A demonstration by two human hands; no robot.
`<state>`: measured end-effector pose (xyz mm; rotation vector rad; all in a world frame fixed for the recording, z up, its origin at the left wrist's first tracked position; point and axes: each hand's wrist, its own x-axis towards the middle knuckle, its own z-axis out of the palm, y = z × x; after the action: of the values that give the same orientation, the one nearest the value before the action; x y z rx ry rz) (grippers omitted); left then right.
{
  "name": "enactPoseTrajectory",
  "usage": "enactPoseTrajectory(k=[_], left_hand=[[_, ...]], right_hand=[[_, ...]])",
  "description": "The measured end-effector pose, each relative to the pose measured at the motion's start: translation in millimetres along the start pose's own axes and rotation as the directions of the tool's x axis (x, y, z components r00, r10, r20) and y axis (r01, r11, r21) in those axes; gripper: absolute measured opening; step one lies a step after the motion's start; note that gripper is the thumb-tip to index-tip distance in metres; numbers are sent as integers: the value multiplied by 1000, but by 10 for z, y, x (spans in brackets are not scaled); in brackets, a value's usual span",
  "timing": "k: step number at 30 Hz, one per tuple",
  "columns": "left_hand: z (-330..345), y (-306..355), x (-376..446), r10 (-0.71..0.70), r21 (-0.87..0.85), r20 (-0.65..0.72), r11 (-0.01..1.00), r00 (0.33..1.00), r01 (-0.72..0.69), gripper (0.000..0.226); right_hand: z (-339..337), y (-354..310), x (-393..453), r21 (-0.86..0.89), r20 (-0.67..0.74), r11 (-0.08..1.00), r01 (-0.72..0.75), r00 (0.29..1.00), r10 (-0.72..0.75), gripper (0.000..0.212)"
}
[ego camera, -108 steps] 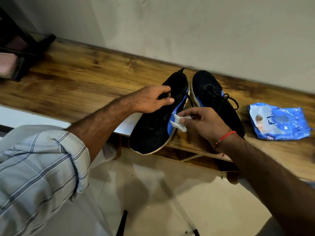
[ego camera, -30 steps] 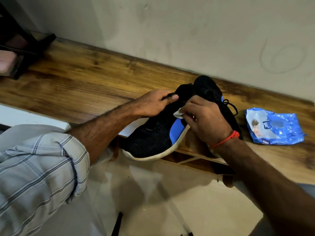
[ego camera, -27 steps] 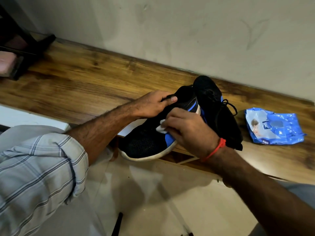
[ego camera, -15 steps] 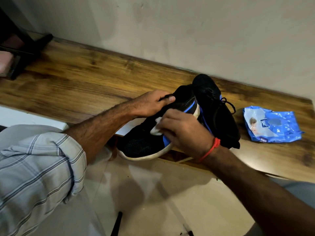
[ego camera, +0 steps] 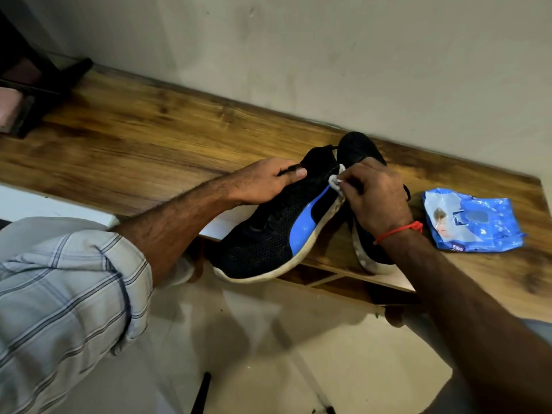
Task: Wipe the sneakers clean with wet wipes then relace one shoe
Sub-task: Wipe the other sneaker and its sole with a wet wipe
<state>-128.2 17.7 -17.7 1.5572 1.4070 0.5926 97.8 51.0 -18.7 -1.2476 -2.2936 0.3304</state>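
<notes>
A black sneaker with a blue side stripe and white sole (ego camera: 268,240) lies tilted on the wooden bench (ego camera: 143,144), its toe hanging over the front edge. My left hand (ego camera: 265,180) grips it around the tongue and laces. My right hand (ego camera: 376,195) pinches a crumpled white wet wipe (ego camera: 336,182) against the sneaker's heel side, near the top of the blue stripe. The second black sneaker (ego camera: 358,150) lies just behind, mostly hidden by my right hand and wrist.
A blue wet wipes pack (ego camera: 472,224) lies on the bench to the right of the shoes. A dark stand (ego camera: 33,94) sits at the bench's far left end. The wall runs right behind the bench; tiled floor lies below.
My right hand has slid the wipe from the middle of the sneaker's side back up to the heel end. The left hand keeps the same grip.
</notes>
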Motion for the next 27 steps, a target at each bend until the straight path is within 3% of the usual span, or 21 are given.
enactPoseTrajectory(k=[5, 9, 11, 14, 18, 22, 27], left_hand=[[-6, -21, 2, -24, -8, -30, 1000, 999, 23, 30], [0, -3, -9, 11, 18, -13, 1000, 1000, -11, 24], [1, -6, -20, 16, 31, -9, 999, 1000, -16, 25], [-4, -47, 0, -15, 45, -15, 999, 1000, 16, 32], [3, -10, 16, 11, 45, 2, 999, 1000, -11, 28], [1, 26, -16, 23, 93, 77, 995, 997, -30, 32], [-9, 21, -62, -54, 91, 104, 995, 993, 45, 32]], right_hand=[[94, -395, -167, 109, 56, 975, 194, 978, -201, 6], [240, -704, -302, 182, 179, 906, 381, 894, -412, 10], [202, -581, -228, 150, 187, 933, 328, 917, -352, 10], [75, -268, -67, 32, 86, 991, 130, 987, -132, 6], [24, -8, 48, -64, -1, 997, -40, 999, 40, 4], [-3, 109, 94, -35, -48, 990, -136, 990, 134, 7], [5, 23, 102, 78, -42, 976, -203, 977, 207, 20]])
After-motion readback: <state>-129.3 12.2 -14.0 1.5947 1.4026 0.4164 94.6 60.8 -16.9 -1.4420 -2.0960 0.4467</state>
